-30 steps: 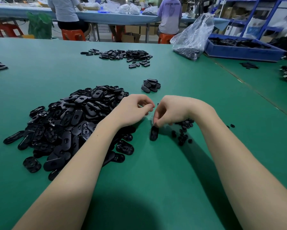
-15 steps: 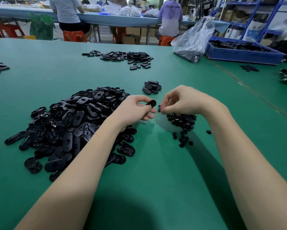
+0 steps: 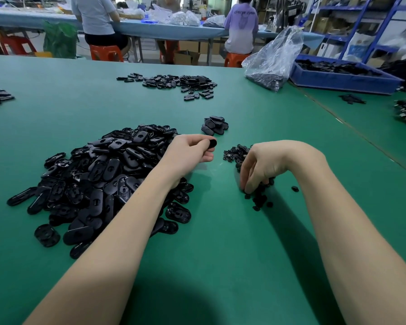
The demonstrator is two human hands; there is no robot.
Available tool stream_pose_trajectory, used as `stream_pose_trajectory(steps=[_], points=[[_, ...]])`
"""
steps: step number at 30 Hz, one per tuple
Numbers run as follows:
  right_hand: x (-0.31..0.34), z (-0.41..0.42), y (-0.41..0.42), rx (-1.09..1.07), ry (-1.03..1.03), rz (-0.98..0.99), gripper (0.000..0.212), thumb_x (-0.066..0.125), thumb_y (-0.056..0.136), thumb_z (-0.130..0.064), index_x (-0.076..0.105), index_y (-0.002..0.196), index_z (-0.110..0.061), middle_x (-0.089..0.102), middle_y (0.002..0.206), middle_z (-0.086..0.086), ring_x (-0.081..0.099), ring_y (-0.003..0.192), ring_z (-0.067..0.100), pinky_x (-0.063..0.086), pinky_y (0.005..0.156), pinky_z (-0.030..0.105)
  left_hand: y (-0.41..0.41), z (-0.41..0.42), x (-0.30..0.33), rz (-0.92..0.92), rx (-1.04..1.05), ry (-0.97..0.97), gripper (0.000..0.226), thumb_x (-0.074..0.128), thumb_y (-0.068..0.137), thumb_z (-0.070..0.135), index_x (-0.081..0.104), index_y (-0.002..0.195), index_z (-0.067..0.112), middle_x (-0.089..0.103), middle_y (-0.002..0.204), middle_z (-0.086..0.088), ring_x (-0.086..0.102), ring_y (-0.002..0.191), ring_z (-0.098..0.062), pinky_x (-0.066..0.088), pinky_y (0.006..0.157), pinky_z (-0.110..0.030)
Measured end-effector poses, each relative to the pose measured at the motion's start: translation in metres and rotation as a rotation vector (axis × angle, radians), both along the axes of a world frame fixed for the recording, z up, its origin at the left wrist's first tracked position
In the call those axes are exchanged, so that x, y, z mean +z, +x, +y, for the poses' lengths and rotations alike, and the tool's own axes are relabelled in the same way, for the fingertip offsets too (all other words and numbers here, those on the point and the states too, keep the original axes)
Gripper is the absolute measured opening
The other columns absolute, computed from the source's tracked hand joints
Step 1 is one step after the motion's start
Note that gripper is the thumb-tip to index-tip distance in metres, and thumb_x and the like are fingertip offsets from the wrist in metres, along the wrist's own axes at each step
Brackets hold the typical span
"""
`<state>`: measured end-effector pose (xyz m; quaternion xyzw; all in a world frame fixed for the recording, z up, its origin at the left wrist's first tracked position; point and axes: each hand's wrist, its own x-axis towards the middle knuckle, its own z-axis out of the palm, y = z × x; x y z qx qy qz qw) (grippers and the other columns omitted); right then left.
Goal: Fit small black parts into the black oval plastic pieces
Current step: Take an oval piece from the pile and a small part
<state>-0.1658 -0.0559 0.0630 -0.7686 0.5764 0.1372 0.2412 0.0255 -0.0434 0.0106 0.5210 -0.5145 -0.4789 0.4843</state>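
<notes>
My left hand (image 3: 192,152) holds one black oval piece (image 3: 212,143) between thumb and fingers, raised just above the table beside a big heap of black oval pieces (image 3: 108,179). My right hand (image 3: 260,167) reaches down into a small heap of small black parts (image 3: 236,152), its fingertips curled among the parts at the near end. Whether it pinches one is hidden by the fingers. A small stack of oval pieces (image 3: 214,125) lies just beyond my left hand.
The green table (image 3: 220,242) also carries another spread of black pieces (image 3: 173,82) further back, a clear plastic bag (image 3: 272,62), a blue tray (image 3: 342,78) at the far right and one stray small part (image 3: 295,189). People sit at a far bench.
My left hand has lifted the oval piece off the table and keeps it raised. My right hand moved away from it, right and down into the small parts.
</notes>
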Motion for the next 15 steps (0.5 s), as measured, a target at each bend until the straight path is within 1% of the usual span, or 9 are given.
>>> stream_pose_trajectory(steps=[2, 4, 6, 8, 9, 11, 13, 15], points=[[-0.002, -0.002, 0.0, 0.004, -0.046, -0.02, 0.01, 0.087, 0.073, -0.034, 0.079, 0.076, -0.04, 0.077, 0.083, -0.012, 0.066, 0.067, 0.007, 0.056, 0.079, 0.029, 0.0, 0.001, 0.0, -0.01, -0.008, 0.01, 0.021, 0.053, 0.102, 0.008, 0.073, 0.107, 0.011, 0.072, 0.102, -0.012, 0.066, 0.077, -0.013, 0.059, 0.076, -0.017], [-0.004, -0.003, -0.001, 0.011, -0.079, -0.077, 0.007, 0.085, 0.075, -0.034, 0.079, 0.078, -0.035, 0.077, 0.082, -0.01, 0.064, 0.066, 0.008, 0.054, 0.077, 0.03, 0.0, 0.002, 0.001, -0.017, -0.024, 0.022, 0.022, 0.055, 0.1, 0.007, 0.074, 0.109, 0.01, 0.072, 0.105, -0.011, 0.065, 0.079, -0.015, 0.058, 0.073, -0.017], [-0.006, -0.006, -0.003, 0.008, -0.108, -0.13, 0.006, 0.082, 0.077, -0.033, 0.078, 0.08, -0.031, 0.076, 0.079, -0.012, 0.062, 0.065, 0.007, 0.052, 0.074, 0.029, 0.001, 0.003, 0.001, -0.033, -0.039, 0.015, 0.021, 0.06, 0.096, 0.003, 0.075, 0.105, 0.013, 0.074, 0.104, -0.006, 0.065, 0.082, -0.013, 0.057, 0.071, -0.015], [-0.008, -0.008, -0.005, -0.008, -0.139, -0.216, 0.004, 0.081, 0.079, -0.031, 0.078, 0.082, -0.03, 0.075, 0.078, -0.014, 0.062, 0.069, 0.006, 0.049, 0.072, 0.025, 0.003, 0.003, 0.002, -0.067, -0.03, -0.011, 0.027, 0.062, 0.09, -0.005, 0.074, 0.1, 0.017, 0.075, 0.1, 0.001, 0.067, 0.088, -0.007, 0.053, 0.069, -0.011], [-0.008, -0.009, -0.006, -0.027, -0.143, -0.301, 0.004, 0.081, 0.08, -0.029, 0.078, 0.083, -0.029, 0.076, 0.079, -0.014, 0.064, 0.071, 0.005, 0.048, 0.074, 0.023, 0.004, 0.003, 0.002, -0.069, -0.02, -0.02, 0.031, 0.063, 0.087, -0.008, 0.073, 0.098, 0.018, 0.075, 0.098, 0.003, 0.067, 0.089, -0.005, 0.051, 0.067, -0.01], [-0.011, -0.009, -0.005, -0.076, -0.125, -0.531, 0.005, 0.082, 0.083, -0.027, 0.079, 0.087, -0.027, 0.077, 0.081, -0.01, 0.064, 0.072, 0.004, 0.048, 0.076, 0.021, 0.004, 0.004, 0.003, -0.026, -0.007, -0.014, 0.035, 0.063, 0.084, -0.012, 0.072, 0.099, 0.019, 0.074, 0.096, 0.004, 0.068, 0.087, -0.006, 0.049, 0.065, -0.009], [-0.013, -0.009, -0.001, -0.119, -0.123, -0.708, 0.005, 0.083, 0.084, -0.024, 0.08, 0.088, -0.024, 0.075, 0.08, -0.005, 0.06, 0.068, 0.006, 0.046, 0.069, 0.018, 0.003, 0.005, 0.004, 0.041, -0.012, -0.001, 0.036, 0.064, 0.083, -0.015, 0.072, 0.1, 0.017, 0.075, 0.093, 0.0, 0.07, 0.08, -0.009, 0.051, 0.066, -0.011], [-0.016, -0.009, 0.004, -0.172, -0.14, -0.802, 0.003, 0.082, 0.085, -0.019, 0.08, 0.087, -0.021, 0.072, 0.078, -0.001, 0.054, 0.062, 0.008, 0.042, 0.057, 0.012, 0.003, 0.004, 0.004, 0.122, -0.029, 0.017, 0.035, 0.062, 0.084, -0.017, 0.072, 0.1, 0.012, 0.075, 0.093, -0.007, 0.073, 0.077, -0.013, 0.056, 0.07, -0.016]])
